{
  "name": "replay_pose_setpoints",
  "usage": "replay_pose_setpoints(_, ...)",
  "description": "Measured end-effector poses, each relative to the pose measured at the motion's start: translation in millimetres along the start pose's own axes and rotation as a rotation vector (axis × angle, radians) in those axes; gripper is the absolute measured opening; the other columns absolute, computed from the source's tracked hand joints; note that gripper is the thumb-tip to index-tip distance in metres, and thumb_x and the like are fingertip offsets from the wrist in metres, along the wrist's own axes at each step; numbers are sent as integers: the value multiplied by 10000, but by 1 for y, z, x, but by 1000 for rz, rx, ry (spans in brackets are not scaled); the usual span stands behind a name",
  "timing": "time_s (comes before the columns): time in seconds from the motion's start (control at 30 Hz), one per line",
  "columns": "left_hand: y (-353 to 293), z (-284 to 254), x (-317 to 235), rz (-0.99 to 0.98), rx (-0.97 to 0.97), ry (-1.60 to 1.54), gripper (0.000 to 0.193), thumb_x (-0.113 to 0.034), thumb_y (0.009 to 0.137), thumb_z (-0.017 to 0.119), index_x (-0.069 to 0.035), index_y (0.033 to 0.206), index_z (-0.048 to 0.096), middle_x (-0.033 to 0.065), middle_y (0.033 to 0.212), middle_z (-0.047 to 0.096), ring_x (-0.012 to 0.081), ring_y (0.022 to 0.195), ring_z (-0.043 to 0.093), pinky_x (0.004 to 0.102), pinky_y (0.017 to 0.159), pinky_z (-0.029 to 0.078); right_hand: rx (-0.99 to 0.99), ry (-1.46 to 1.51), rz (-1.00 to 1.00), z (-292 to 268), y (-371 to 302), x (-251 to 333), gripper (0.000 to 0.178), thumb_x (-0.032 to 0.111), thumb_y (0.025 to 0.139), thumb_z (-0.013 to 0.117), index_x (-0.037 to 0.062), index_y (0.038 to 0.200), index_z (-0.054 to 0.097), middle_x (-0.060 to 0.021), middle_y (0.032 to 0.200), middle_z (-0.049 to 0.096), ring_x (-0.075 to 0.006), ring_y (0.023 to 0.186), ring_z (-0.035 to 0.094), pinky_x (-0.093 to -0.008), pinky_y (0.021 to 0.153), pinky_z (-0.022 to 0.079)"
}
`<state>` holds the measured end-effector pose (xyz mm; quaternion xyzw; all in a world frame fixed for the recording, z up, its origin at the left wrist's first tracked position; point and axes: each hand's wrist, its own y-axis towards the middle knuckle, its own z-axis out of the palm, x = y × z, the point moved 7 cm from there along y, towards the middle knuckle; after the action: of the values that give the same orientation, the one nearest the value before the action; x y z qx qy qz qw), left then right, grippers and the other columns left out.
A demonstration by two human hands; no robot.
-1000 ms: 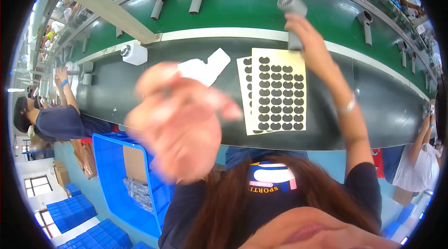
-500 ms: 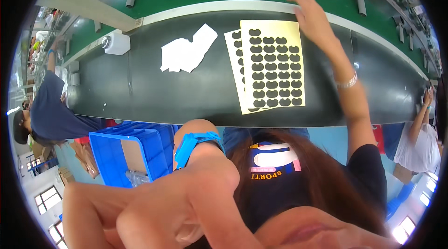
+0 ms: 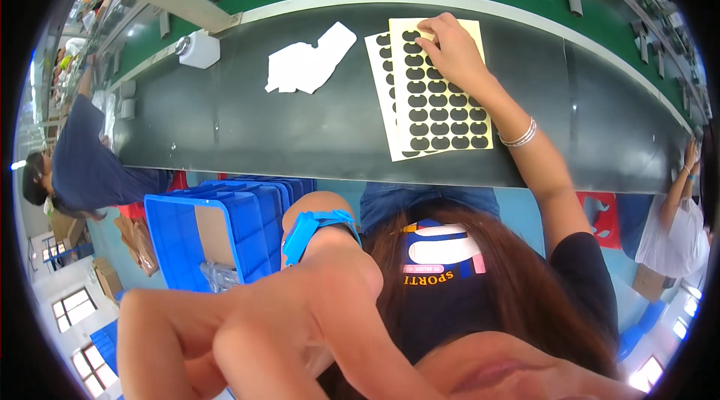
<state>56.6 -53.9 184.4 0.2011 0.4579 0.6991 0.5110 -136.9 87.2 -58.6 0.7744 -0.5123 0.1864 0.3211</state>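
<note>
right hand (image 3: 450, 51) on flat matte sticker sheet (image 3: 442, 103).

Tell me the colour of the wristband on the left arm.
Bright blue wristband, seen best in the head view.

Your single head view looks steeply down from above your hair onto the dark worktop (image 3: 300, 130) ahead (fisheye, edges bowed); your left forearm (image 3: 315, 302) sits very close, low in the frame.

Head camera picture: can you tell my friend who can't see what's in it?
A person's right hand touches a pale yellow sheet of black oval stickers on a dark conveyor belt. White paper scraps lie left of it.
</note>
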Motion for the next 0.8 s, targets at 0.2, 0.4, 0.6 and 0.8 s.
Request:
replay_pose_setpoints(0.2, -13, 1, -37, 224, 35, 120, 163, -5, 806, 601, 8, 947, 521, 116, 1170, 370, 214, 971, 492, 288, 702, 627, -22, 5, 31, 3, 9, -2, 171, 99, 805, 664, 40, 936, 571, -114, 936, 571, -277, 838, 607, -352, 723, 484)
replay_pose_setpoints(0.4, -29, -41, -35, 135, -213, 453, 236, -203, 907, 542, -21, 1058, 542, 131, 1286, 341, 239, 967, 504, 389, 736, 538, -5, 45, 105, 5, 6, -7, 136, 88, 809, 666, 18, 893, 586, -123, 896, 567, -259, 778, 618, -344, 699, 483)
replay_pose_setpoints(0.6, -65, -135, -24, -158, -468, 1183, 151, -73, 899, 538, -23, 1039, 566, 148, 1166, 495, 223, 994, 562, 364, 807, 529, -49, 127, 151, 2, 6, 1, 129, 81, 826, 638, 30, 914, 559, -115, 883, 561, -273, 777, 599, -351, 710, 472)
replay_pose_setpoints(0.8, -119, -214, -5, -518, -365, 1899, 176, -49, 839, 600, -18, 1013, 598, 168, 1167, 522, 289, 1054, 525, 378, 881, 452, -38, 51, 79, 4, 7, -7, 101, 67, 838, 607, 37, 913, 546, -124, 896, 561, -287, 807, 586, -369, 732, 461)
